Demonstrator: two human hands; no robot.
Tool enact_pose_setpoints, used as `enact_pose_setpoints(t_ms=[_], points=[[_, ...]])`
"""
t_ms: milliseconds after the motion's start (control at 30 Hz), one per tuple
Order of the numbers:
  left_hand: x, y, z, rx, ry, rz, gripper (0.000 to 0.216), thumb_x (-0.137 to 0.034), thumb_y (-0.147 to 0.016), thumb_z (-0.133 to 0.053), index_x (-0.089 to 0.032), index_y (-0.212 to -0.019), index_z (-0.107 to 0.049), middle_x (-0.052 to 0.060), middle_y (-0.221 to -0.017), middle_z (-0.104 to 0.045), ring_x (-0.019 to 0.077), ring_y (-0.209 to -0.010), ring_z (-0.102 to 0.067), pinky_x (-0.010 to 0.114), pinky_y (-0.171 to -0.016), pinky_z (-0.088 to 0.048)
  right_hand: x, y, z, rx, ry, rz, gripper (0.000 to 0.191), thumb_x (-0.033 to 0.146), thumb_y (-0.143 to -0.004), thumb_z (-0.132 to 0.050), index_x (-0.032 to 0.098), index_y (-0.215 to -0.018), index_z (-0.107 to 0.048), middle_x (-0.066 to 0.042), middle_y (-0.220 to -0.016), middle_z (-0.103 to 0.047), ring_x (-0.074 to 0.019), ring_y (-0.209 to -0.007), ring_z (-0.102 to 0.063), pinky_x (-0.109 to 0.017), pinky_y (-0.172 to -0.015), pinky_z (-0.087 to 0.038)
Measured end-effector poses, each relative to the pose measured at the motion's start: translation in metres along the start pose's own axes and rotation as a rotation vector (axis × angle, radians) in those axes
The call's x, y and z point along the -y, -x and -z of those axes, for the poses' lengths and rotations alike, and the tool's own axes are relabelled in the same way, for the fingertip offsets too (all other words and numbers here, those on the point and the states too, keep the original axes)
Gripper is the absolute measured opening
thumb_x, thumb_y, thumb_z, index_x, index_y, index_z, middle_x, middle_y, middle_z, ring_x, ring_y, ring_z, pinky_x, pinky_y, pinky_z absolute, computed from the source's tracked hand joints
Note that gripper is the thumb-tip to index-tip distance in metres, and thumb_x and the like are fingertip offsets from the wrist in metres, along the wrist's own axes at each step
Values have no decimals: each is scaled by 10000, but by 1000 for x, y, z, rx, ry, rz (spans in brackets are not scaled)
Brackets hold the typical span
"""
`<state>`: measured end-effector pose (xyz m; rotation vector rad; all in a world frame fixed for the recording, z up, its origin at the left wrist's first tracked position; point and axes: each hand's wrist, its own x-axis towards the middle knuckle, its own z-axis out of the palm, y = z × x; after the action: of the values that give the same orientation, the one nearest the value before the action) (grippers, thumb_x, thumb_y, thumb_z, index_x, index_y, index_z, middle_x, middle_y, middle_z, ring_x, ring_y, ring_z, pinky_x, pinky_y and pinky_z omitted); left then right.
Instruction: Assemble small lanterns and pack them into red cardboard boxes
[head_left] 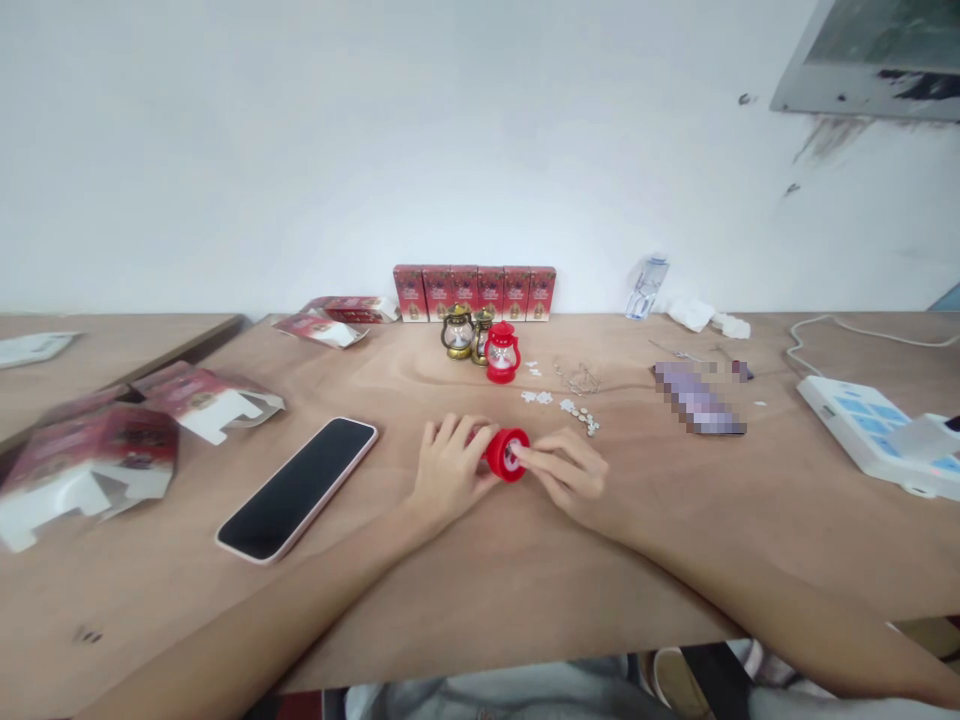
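Note:
My left hand is closed around a small red lantern, which lies tilted with its round base turned toward me. At the base's opening, the fingers of my right hand are pinched together; whatever they hold, if anything, is too small to make out. Behind my hands stand another red lantern and two bronze-coloured ones, the nearer bronze lantern being on the left. Several white tabs and small round button cells lie scattered to the right of the lanterns, near a tangle of thin wire.
A row of red boxes stands against the wall. Flattened red cartons lie at left, beside a black-screened phone. On the right are a purple pixelated item, a clear bottle, crumpled tissue and a white power strip.

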<state>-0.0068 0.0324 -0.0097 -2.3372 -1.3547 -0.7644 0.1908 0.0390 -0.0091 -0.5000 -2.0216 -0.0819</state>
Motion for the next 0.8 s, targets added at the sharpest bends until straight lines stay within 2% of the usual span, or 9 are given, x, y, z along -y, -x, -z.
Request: enact_pose_setpoints(t_ms=[233,433,633,800], points=[[-1,1,1,-25,19,-10,279,-404,-839,-520,-201,-1018,-590,91,-1031,-649,252,-881,-537,365,-683,-301,-2,7,-8,2,8,54,403,79,-891,-421,304,-1187,-577,-32,-808,-613,-128,-705,-558,-269,-641,-496],[-1,1,1,-33,38,-11,282,-420,-858,-490,-191,-988,-591,87,-1016,-649,240,-866,-534,363,-683,-300,1,3,-4,68,-4,152,424,43,-874,-420,236,-1232,-542,-65,-854,-622,-149,-788,-573,-277,-670,-524],[0,1,-1,-64,57,-49,280,-394,-847,-508,-168,-999,-574,91,-1016,-647,235,-862,-532,352,-681,-291,3,1,-4,28,-9,165,314,22,-831,-497,169,-1084,-610,-77,-831,-653,-161,-778,-586,-288,-672,-539],[1,2,-2,-91,72,-59,280,-397,-856,-498,-160,-985,-574,92,-1001,-647,229,-851,-529,345,-680,-286,4,1,-5,-11,25,185,248,14,-807,-530,146,-1001,-608,-79,-799,-668,-161,-752,-598,-287,-646,-540]])
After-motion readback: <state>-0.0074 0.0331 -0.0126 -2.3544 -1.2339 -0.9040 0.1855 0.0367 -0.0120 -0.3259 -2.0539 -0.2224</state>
